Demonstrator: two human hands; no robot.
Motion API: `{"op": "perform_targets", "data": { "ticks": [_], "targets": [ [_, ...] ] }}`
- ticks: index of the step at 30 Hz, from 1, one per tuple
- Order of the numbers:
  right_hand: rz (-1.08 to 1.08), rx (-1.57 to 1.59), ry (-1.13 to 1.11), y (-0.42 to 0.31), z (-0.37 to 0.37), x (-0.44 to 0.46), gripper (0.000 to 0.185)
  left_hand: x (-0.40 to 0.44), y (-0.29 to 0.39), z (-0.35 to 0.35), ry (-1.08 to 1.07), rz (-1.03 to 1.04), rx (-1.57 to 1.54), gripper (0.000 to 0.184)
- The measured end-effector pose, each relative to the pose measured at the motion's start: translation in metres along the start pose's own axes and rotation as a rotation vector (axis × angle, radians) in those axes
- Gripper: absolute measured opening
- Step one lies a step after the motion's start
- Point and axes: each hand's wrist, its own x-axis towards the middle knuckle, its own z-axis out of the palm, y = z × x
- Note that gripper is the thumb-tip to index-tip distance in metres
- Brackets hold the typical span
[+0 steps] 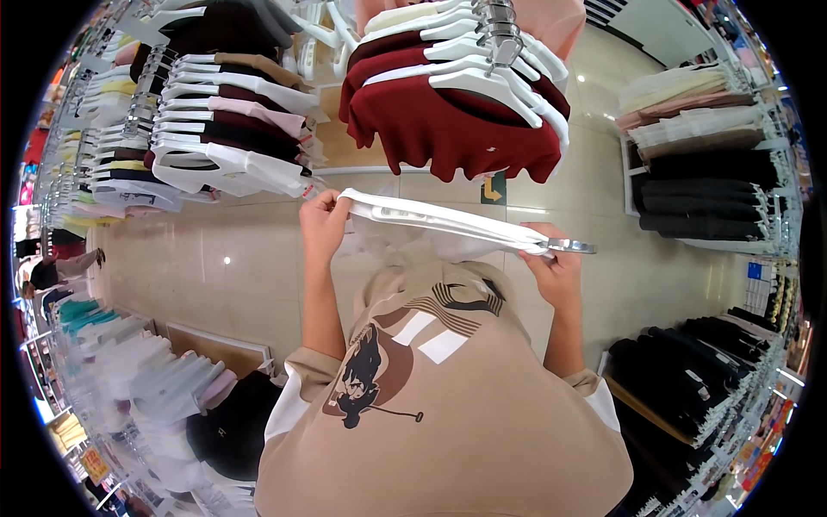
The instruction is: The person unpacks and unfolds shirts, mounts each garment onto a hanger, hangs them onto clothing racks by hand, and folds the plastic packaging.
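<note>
In front of my chest I hold a white garment (439, 222) stretched sideways between both hands, seen nearly edge-on. My left hand (322, 222) is closed on its left end, with the thumb and fingers pinching the white cloth. At the other end my right hand (556, 263) is closed around a hanger (575, 246), whose flat metal hook points right. Thin, see-through material hangs below the garment; what it is I cannot tell. Just beyond hang dark red knit tops (448, 129) on white hangers.
Left of them is a rack of white, black and pink tops (228, 164). Dark folded-over clothes (702, 194) hang at the right, more black garments (680, 370) at lower right. Pale clothes (164, 388) fill the lower left. A yellow arrow sign (494, 188) lies on the tiled floor (215, 258).
</note>
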Motion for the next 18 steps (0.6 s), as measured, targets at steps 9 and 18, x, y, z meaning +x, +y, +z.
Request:
{"op": "perform_targets", "data": {
  "ticks": [9,18],
  "targets": [
    [-0.158,-0.124,0.080,-0.007,0.020,0.019,0.022,-0.007,0.032,0.004,0.004,0.057,0.256,0.027],
    [-0.292,-0.269,0.157,0.009,0.004,0.040,0.018,-0.007,0.049,0.011,-0.161,-0.029,0.191,0.022]
  ]
}}
